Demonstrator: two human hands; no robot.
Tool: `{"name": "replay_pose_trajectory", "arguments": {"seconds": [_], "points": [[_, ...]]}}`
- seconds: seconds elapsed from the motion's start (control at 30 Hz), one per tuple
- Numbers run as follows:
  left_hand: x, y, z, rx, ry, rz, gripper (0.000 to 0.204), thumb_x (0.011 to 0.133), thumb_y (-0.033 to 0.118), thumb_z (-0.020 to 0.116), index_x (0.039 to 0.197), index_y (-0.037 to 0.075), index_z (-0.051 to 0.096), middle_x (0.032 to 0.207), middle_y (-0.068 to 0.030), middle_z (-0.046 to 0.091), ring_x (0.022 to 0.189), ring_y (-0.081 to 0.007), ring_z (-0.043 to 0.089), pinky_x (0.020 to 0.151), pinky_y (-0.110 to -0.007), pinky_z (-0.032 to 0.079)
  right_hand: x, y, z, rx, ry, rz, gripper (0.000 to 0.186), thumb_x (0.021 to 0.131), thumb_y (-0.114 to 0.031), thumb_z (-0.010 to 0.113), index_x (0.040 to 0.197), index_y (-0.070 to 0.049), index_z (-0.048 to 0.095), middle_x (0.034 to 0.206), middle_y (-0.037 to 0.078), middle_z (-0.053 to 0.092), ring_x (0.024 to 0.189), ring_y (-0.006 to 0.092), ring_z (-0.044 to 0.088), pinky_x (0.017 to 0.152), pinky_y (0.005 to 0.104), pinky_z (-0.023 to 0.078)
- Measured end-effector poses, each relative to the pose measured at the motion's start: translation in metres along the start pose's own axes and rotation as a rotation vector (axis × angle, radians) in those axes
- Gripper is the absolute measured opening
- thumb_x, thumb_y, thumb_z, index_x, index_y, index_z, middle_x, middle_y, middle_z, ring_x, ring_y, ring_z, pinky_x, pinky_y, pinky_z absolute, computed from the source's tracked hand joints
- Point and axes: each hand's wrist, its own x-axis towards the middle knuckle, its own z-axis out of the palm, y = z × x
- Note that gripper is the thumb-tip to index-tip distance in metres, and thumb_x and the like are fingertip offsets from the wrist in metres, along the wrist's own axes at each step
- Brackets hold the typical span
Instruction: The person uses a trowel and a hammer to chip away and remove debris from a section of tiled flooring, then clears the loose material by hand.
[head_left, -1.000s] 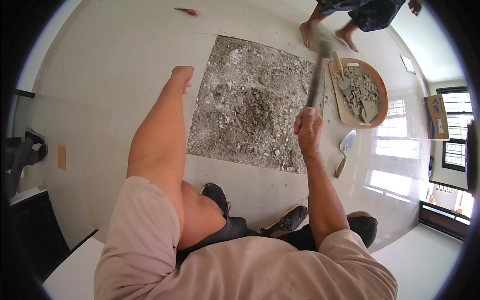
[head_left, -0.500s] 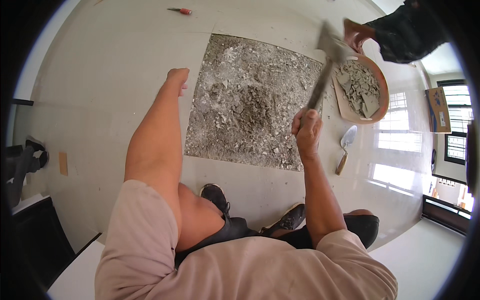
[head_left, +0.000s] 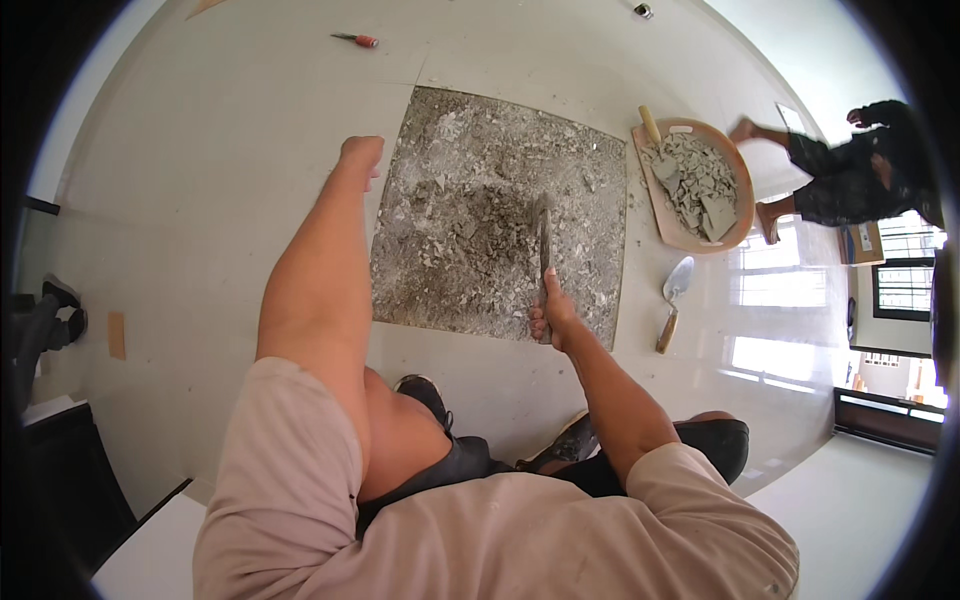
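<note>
My right hand (head_left: 555,312) is wrapped round the handle of a hammer (head_left: 544,235). The hammer's head is down on the rough, broken-up grey square (head_left: 450,150) in the floor, right of its middle, among crumbled mortar and chips. My left hand (head_left: 362,158) is stretched forward just beyond the square's left edge; its fingers look curled under, partly hidden, and nothing shows in them. To the right of the square lies a trowel (head_left: 677,285) with a wooden handle.
An orange-rimmed basin (head_left: 742,215) of grey rubble stands right of the square, a wooden-handled tool (head_left: 649,122) at its edge. Another person (head_left: 850,170) is beyond it. A red-handled tool (head_left: 366,41) lies at the far left, a small tan block (head_left: 117,335) at the left.
My right hand has swung the hammer down and left, from beside the basin onto the square. The other person has moved away from the basin, and a wooden-handled tool now shows at its edge.
</note>
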Motion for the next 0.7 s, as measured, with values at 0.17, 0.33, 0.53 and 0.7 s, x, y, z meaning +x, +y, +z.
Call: {"name": "replay_pose_trajectory", "arguments": {"seconds": [0.17, 0.33, 0.53, 0.7], "points": [[-0.011, 0.015, 0.024, -0.003, -0.015, -0.009, 0.039, 0.092, 0.032, 0.060, 0.116, 0.001, 0.062, 0.100, -0.0174, 0.066, 0.083, -0.0304, 0.067, 0.056, -0.048, 0.050, -0.019, 0.030, 0.028, 0.268, -0.085, -0.061, 0.071, 0.096, -0.078, 0.037, 0.083, -0.010, 0.046, 0.059, 0.004, 0.044, 0.044, 0.0174, 0.042, 0.041, 0.0353, 0.038], [0.008, 0.001, 0.010, 0.009, -0.042, -0.038, 0.044, 0.094, 0.037, 0.061, 0.120, 0.001, 0.062, 0.104, -0.0176, 0.066, 0.086, -0.0292, 0.067, 0.058, -0.048, 0.050, -0.031, -0.024, 0.010, -0.900, 0.537, -0.980, 0.061, 0.105, -0.057, 0.043, 0.078, -0.005, 0.058, 0.056, 0.006, 0.052, 0.049, 0.0172, 0.054, 0.048, 0.0358, 0.046], [0.014, -0.015, -0.009, 0.078, 0.017, -0.067, 0.050, 0.096, 0.040, 0.058, 0.126, 0.000, 0.059, 0.109, -0.0173, 0.065, 0.087, -0.0291, 0.068, 0.059, -0.054, 0.051, -0.113, -0.148, 0.059, -0.303, -0.019, -1.615, 0.076, 0.098, -0.076, 0.032, 0.072, -0.007, 0.051, 0.056, 0.000, 0.048, 0.051, 0.0100, 0.045, 0.047, 0.0287, 0.034], [-0.006, 0.006, 0.038, 0.125, -0.290, -0.039, 0.065, 0.099, 0.049, 0.054, 0.144, 0.003, 0.048, 0.140, -0.0222, 0.054, 0.115, -0.0332, 0.062, 0.079, -0.059, 0.055, 0.064, -0.045, -0.038, -0.552, 0.438, -1.011, 0.064, 0.101, -0.066, 0.044, 0.075, -0.008, 0.051, 0.063, 0.003, 0.049, 0.055, 0.0146, 0.051, 0.049, 0.0312, 0.040]]}}
